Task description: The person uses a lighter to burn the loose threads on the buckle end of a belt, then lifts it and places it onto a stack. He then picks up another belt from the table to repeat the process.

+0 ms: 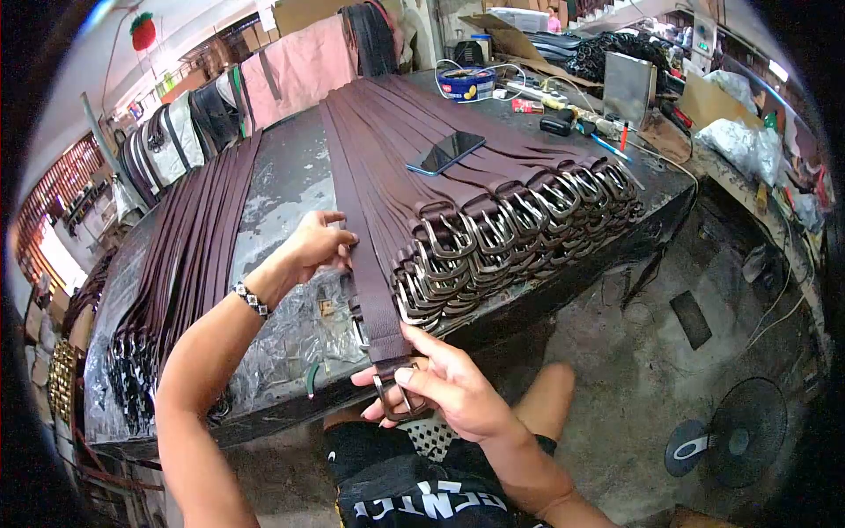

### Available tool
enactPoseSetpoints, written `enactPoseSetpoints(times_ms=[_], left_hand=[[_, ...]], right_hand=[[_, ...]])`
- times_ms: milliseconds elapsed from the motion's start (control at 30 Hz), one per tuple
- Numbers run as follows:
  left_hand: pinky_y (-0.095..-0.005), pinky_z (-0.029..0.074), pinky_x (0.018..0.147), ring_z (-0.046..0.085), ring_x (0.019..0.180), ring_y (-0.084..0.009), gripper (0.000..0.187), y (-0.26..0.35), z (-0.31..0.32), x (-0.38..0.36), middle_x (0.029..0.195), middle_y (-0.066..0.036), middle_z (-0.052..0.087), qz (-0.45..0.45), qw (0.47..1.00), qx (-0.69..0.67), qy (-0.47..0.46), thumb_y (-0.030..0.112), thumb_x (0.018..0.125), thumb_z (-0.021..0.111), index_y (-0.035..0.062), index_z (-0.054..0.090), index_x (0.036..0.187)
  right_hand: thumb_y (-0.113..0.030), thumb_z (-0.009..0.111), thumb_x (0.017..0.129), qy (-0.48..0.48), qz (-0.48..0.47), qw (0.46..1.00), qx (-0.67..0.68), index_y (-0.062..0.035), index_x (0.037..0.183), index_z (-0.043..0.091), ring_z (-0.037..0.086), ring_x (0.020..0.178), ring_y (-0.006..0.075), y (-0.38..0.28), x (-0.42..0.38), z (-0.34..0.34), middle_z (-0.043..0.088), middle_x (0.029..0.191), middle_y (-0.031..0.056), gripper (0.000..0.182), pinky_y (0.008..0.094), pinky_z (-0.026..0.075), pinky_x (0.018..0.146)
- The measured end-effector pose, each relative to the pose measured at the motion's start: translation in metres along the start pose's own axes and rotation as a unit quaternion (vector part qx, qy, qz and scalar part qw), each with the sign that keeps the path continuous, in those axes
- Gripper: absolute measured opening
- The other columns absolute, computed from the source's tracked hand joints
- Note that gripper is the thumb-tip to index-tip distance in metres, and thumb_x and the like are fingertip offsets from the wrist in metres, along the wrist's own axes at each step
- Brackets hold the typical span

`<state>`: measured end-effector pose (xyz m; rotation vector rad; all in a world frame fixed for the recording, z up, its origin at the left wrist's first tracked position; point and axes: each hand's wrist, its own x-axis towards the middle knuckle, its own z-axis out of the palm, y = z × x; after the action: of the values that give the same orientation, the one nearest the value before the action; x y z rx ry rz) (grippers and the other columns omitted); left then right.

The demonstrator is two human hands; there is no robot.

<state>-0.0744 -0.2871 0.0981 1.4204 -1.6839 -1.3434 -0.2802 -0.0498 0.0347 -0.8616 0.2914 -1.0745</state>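
A dark brown belt [377, 299] lies lengthwise on the table, its buckle [393, 398] hanging past the front edge. My right hand [444, 383] holds the buckle end, thumb on top and fingers beneath. Higher up, my left hand [319, 242] is at the belt's left edge with its fingers curled; whether they grip the strap is hard to tell. Right of this belt lies a thick stack of brown belts [396, 132], their metal buckles [519, 229] piled near the table edge. A phone [447, 152] rests on the stack.
More belts [198, 202] lie on the left of the dark table [286, 207]. At the back are a pink cloth [299, 66], a blue tub [466, 84] and a metal block [628, 84]. Plastic bags [748, 145] sit at the right. A black fan [739, 436] stands on the floor.
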Motion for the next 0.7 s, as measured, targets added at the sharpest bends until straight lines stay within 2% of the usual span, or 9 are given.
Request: enactPoseSetpoints(times_ms=[100,167,200,267,300,400,467,600,700], left_hand=[[-0.0289,0.048,0.050,0.057,0.055,-0.0124,0.066,-0.001,-0.014,0.024,0.074,-0.006,0.062,0.018,1.000,-0.012,0.022,-0.002,0.093,0.067,-0.0155,0.038,0.151],[-0.0297,0.047,0.049,0.057,0.055,-0.0121,0.060,-0.006,-0.022,0.048,0.075,-0.007,0.063,0.024,0.998,-0.026,0.052,-0.002,0.093,0.068,-0.0169,0.044,0.146],[-0.0296,0.047,0.049,0.057,0.055,-0.0119,0.057,-0.005,-0.028,0.060,0.075,-0.007,0.063,0.026,0.998,-0.025,0.053,-0.002,0.093,0.068,-0.0171,0.046,0.144],[-0.0293,0.047,0.049,0.056,0.055,-0.0115,0.052,-0.004,-0.040,0.083,0.076,-0.007,0.064,0.024,0.998,-0.024,0.054,-0.001,0.093,0.068,-0.0174,0.050,0.139],[-0.0284,0.047,0.049,0.056,0.054,-0.0110,0.033,-0.006,-0.045,0.094,0.074,-0.006,0.064,0.046,0.997,0.009,0.058,0.000,0.093,0.068,-0.0140,0.063,0.123],[-0.0277,0.047,0.049,0.056,0.053,-0.0110,0.010,-0.011,-0.052,0.120,0.069,-0.003,0.061,0.037,0.997,0.012,0.060,0.002,0.093,0.069,-0.0059,0.071,0.099],[-0.0276,0.048,0.050,0.057,0.053,-0.0113,0.015,-0.012,-0.049,0.123,0.068,-0.002,0.061,0.022,0.997,0.027,0.063,0.005,0.094,0.068,-0.0069,0.071,0.102],[-0.0320,0.054,0.057,0.064,0.059,-0.0152,0.032,-0.003,-0.042,0.099,0.073,-0.007,0.068,0.057,0.983,0.164,0.064,0.009,0.094,0.069,-0.0115,0.070,0.118],[-0.0385,0.059,0.074,0.074,0.078,-0.0283,0.032,0.005,-0.036,0.057,0.085,-0.021,0.075,0.146,0.883,0.434,0.106,0.016,0.089,0.069,-0.0053,0.074,0.112]], right_hand=[[-0.011,0.046,0.110,0.023,0.013,1.000,-0.001,-0.0043,0.165,-0.004,0.074,0.104,0.0354,0.005,0.005,0.004,0.060,0.137,0.0317,0.075,0.0380,0.063,0.085],[-0.007,0.044,0.110,0.034,0.003,0.999,0.006,-0.0064,0.166,-0.006,0.074,0.105,0.0355,0.012,0.010,0.001,0.059,0.138,0.0305,0.075,0.0376,0.063,0.085],[-0.009,0.047,0.110,0.007,-0.016,1.000,-0.004,-0.0068,0.166,-0.004,0.072,0.112,0.0370,0.015,0.011,-0.004,0.055,0.144,0.0309,0.076,0.0381,0.063,0.087],[-0.012,0.048,0.109,0.019,-0.028,0.999,-0.035,-0.0045,0.166,-0.002,0.070,0.115,0.0383,0.018,0.012,-0.001,0.052,0.148,0.0309,0.076,0.0388,0.062,0.088],[-0.013,0.049,0.109,0.026,-0.031,0.998,-0.048,-0.0033,0.166,-0.001,0.069,0.116,0.0390,0.019,0.011,0.000,0.050,0.149,0.0309,0.076,0.0392,0.062,0.089],[-0.013,0.050,0.108,0.025,-0.050,0.997,-0.059,-0.0009,0.165,0.004,0.068,0.119,0.0380,0.016,0.011,-0.002,0.049,0.151,0.0300,0.075,0.0388,0.061,0.090],[-0.012,0.051,0.107,0.025,-0.062,0.996,-0.067,0.0005,0.165,0.006,0.067,0.120,0.0371,0.015,0.011,-0.006,0.049,0.152,0.0299,0.074,0.0373,0.062,0.088],[-0.012,0.053,0.106,0.051,-0.053,0.991,-0.116,0.0016,0.160,0.028,0.074,0.104,0.0305,-0.001,0.003,-0.007,0.061,0.136,0.0271,0.061,0.0318,0.062,0.077],[-0.008,0.055,0.105,0.076,-0.081,0.983,-0.148,0.0012,0.155,0.037,0.073,0.093,0.0201,-0.018,-0.006,-0.011,0.067,0.126,0.0210,0.054,0.0265,0.060,0.069]])
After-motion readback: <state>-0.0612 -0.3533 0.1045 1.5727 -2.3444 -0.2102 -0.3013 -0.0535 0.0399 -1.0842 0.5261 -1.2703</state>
